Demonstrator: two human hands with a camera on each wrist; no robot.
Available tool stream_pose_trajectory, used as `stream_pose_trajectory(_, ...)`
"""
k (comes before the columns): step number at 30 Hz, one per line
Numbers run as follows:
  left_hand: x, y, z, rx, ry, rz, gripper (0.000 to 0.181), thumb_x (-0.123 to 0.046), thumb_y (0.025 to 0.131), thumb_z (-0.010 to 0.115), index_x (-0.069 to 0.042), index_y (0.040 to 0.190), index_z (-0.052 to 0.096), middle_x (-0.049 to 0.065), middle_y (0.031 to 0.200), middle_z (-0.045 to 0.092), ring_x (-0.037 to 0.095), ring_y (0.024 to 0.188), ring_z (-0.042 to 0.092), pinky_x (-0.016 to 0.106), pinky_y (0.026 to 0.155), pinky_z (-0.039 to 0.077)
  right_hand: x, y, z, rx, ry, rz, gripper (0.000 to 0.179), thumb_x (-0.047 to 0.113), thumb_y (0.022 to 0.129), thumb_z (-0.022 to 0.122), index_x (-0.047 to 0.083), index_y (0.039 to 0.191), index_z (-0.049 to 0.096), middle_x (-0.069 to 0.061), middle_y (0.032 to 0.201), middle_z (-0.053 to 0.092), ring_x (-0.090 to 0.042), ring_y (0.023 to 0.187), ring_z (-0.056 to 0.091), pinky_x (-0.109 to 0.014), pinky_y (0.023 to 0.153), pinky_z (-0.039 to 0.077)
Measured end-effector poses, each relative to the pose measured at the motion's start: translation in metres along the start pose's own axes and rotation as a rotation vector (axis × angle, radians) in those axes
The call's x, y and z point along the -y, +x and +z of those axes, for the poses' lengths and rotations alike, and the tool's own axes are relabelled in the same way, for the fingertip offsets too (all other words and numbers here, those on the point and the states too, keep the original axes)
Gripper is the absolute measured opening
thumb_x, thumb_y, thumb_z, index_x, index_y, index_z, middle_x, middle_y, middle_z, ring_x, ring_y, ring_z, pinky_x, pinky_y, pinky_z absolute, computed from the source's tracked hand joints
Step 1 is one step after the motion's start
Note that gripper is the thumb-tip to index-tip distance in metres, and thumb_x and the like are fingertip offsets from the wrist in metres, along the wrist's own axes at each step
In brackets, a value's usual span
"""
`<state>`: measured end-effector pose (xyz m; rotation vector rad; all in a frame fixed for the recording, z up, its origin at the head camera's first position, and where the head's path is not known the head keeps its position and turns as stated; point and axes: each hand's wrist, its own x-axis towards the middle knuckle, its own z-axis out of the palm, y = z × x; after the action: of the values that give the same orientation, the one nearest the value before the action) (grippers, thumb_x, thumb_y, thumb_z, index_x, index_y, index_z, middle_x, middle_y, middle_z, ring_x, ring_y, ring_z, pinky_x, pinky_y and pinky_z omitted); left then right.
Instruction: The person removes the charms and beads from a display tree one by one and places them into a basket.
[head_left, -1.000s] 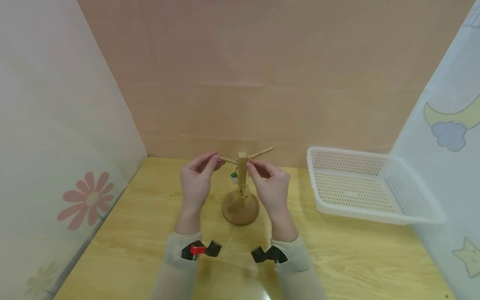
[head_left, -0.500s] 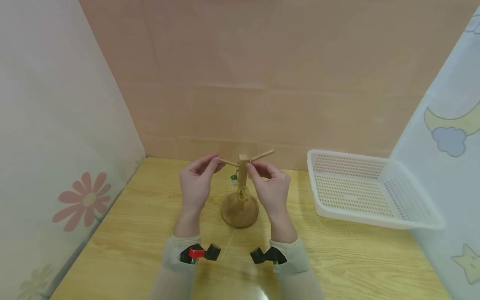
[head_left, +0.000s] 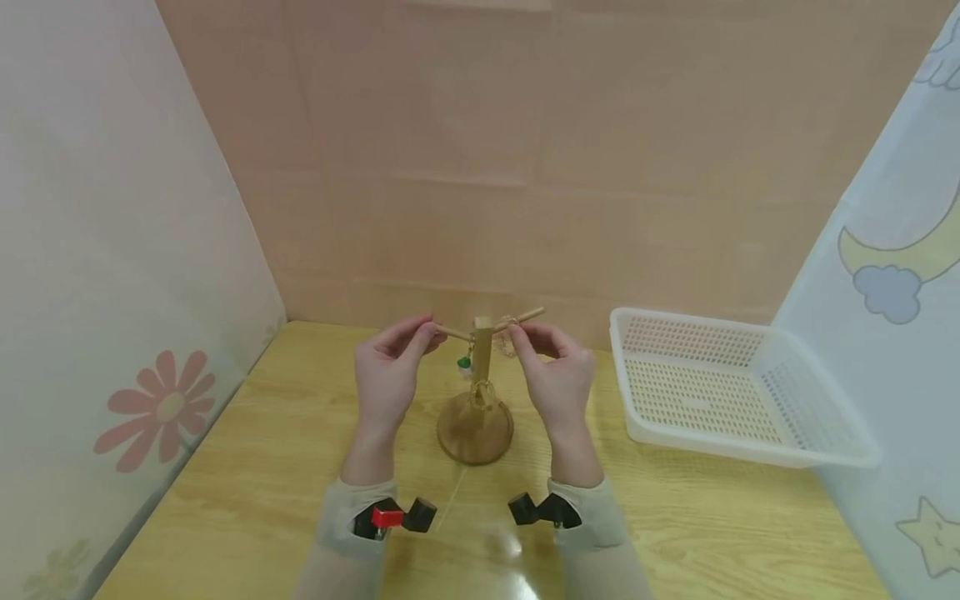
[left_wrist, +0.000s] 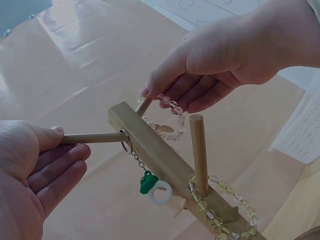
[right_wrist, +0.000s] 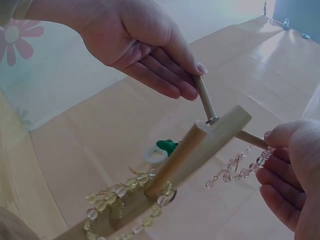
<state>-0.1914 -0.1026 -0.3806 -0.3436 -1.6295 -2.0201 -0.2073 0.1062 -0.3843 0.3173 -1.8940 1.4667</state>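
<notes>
A wooden stand with a round base [head_left: 476, 442] holds jewellery on its pegs. My left hand [head_left: 387, 371] pinches the tip of the left peg [left_wrist: 95, 138], between thumb and forefinger. From that peg, close to the post [head_left: 482, 358], hangs a keychain [left_wrist: 149, 183] with a green figure and a white ring. My right hand [head_left: 558, 379] pinches a pink bead bracelet [left_wrist: 177, 111] on the right peg [head_left: 531, 314]; its loop dangles below the fingers. A yellow and clear bead bracelet [right_wrist: 100, 205] hangs on the lower front peg [left_wrist: 199, 155].
A white plastic basket [head_left: 716, 450] stands on the table to the right, against the printed side wall [head_left: 892, 367]. A brown sheet [head_left: 420, 217] covers the back. The wooden tabletop [head_left: 247, 475] extends left of the stand.
My right hand has moved outward along the right peg, away from the post, and the pink bracelet now shows hanging from it. My left hand keeps its pinch on the left peg.
</notes>
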Motion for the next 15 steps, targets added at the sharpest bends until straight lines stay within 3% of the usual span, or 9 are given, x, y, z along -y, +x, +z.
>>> stream_pose_trajectory(6, -0.001, -0.002, 0.000, -0.001, 0.007, -0.005, 0.016, 0.001, 0.099, 0.075, 0.009, 0.113, 0.078, 0.026, 0.103, 0.078, 0.017, 0.086, 0.080, 0.037, 0.085, 0.067, -0.001, 0.003, -0.008, -0.049, 0.012, 0.036, 0.009, -0.002, 0.091, 0.084, -0.008, 0.094, 0.079, -0.022, 0.087, 0.078, 0.000, 0.072, 0.066, -0.012, 0.066, 0.055)
stream_pose_trajectory(15, -0.002, 0.000, 0.001, -0.010, 0.004, -0.011, 0.017, 0.000, 0.099, 0.076, 0.009, 0.114, 0.078, 0.021, 0.103, 0.079, 0.017, 0.086, 0.080, 0.037, 0.085, 0.067, -0.003, 0.012, -0.015, -0.083, 0.015, -0.027, 0.014, 0.013, 0.095, 0.085, 0.000, 0.095, 0.082, -0.012, 0.088, 0.080, -0.007, 0.073, 0.070, -0.016, 0.068, 0.058)
